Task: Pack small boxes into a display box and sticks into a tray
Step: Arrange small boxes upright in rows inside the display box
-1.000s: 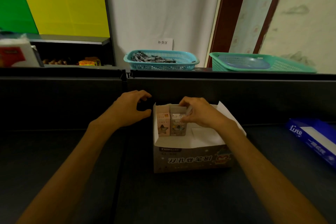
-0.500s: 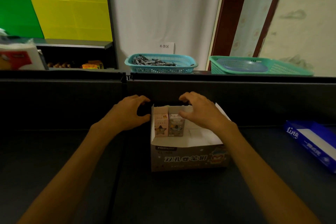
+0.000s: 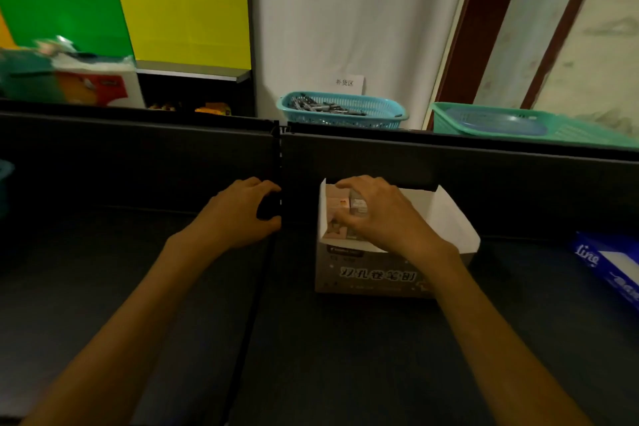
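Head view shows the right hand [image 3: 377, 214] back down inside the display box [image 3: 453, 218], where half a second ago it hovered over the far rim; its fingers [image 3: 345, 216] curl round the two small boxes [image 3: 337, 204] standing at the left wall, seemingly pressing them together; the left hand [image 3: 238, 214] has stayed beside the box on the dark counter [image 3: 345, 356], loosely curled and holding nothing; most of the display box looks unfilled, so packing seems barely begun.

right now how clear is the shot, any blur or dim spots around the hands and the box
Head view: dim overall, the dark counter swallows detail; the red and white pack at far left is motion-smeared; print on the display box is soft; the wide lens bows the edges; right hand and left hand stay readable.
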The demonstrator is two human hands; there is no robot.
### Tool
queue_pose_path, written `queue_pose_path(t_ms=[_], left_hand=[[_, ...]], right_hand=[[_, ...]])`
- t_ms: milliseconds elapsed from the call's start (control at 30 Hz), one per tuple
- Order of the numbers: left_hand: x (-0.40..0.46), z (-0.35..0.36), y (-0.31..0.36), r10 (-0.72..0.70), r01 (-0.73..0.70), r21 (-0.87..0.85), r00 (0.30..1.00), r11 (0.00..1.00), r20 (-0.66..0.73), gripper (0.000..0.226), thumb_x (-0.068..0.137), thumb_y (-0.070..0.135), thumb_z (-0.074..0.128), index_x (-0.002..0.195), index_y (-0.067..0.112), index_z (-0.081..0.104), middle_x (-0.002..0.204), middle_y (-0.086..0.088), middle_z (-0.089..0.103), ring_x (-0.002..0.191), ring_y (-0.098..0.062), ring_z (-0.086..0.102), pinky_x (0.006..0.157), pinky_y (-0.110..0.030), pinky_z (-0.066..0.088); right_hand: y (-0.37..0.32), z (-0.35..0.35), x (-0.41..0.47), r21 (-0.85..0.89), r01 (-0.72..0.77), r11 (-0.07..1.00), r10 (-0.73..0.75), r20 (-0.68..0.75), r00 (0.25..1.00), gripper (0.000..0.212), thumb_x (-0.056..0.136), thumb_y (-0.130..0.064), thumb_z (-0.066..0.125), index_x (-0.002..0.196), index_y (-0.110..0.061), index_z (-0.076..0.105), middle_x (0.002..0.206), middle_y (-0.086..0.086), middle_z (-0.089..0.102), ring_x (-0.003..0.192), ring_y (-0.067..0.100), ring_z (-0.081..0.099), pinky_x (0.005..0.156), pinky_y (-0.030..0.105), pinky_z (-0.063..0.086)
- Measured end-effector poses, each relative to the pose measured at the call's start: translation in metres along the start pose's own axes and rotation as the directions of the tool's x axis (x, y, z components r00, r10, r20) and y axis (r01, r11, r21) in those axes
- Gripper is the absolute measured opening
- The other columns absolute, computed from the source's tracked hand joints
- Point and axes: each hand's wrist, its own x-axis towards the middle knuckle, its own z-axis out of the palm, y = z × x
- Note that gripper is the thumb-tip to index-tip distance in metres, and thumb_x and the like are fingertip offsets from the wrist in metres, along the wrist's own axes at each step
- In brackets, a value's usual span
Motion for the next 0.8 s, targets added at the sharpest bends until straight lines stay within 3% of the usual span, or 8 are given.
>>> queue_pose_path(t_ms=[267,433,633,800], left_hand=[[-0.081,-0.040,-0.066,-0.116,0.123,0.116,0.991,0.986,-0.069,0.063,0.085,0.043,0.060,0.141,0.032,0.033,0.140,0.002,0.039,0.128,-0.018,0.038,0.100,-0.040,0.038],[-0.152,-0.075,-0.129,-0.200,0.214,0.172,0.975,0.961,-0.097,0.062,0.086,0.046,0.059,0.140,0.032,0.033,0.142,0.002,0.037,0.128,-0.018,0.038,0.100,-0.039,0.039],[-0.239,-0.122,-0.212,-0.233,0.247,0.158,0.967,0.956,-0.106,0.060,0.086,0.048,0.058,0.139,0.030,0.036,0.136,0.003,0.041,0.125,-0.020,0.040,0.099,-0.042,0.042],[-0.291,-0.154,-0.263,-0.259,0.277,0.105,0.953,0.955,-0.159,0.058,0.085,0.042,0.062,0.137,0.029,0.040,0.138,-0.001,0.042,0.123,-0.020,0.042,0.097,-0.035,0.042]], right_hand=[[-0.095,0.033,0.009,0.081,0.096,0.992,-0.100,0.041,0.994,0.053,0.089,-0.047,0.059,0.136,-0.030,0.044,0.138,-0.007,0.047,0.123,0.012,0.044,0.103,0.029,0.037],[-0.185,0.073,0.009,0.090,0.118,0.989,-0.125,0.077,0.989,0.056,0.088,-0.050,0.058,0.138,-0.033,0.041,0.142,-0.006,0.044,0.129,0.016,0.042,0.106,0.037,0.039],[-0.291,0.119,0.004,0.134,0.146,0.980,-0.162,0.121,0.979,0.054,0.087,-0.052,0.057,0.136,-0.034,0.042,0.138,-0.006,0.047,0.126,0.017,0.044,0.105,0.039,0.040],[-0.364,0.145,0.011,0.126,0.172,0.977,-0.190,0.153,0.970,0.052,0.088,-0.049,0.058,0.135,-0.034,0.043,0.137,-0.007,0.049,0.125,0.014,0.046,0.103,0.035,0.041]])
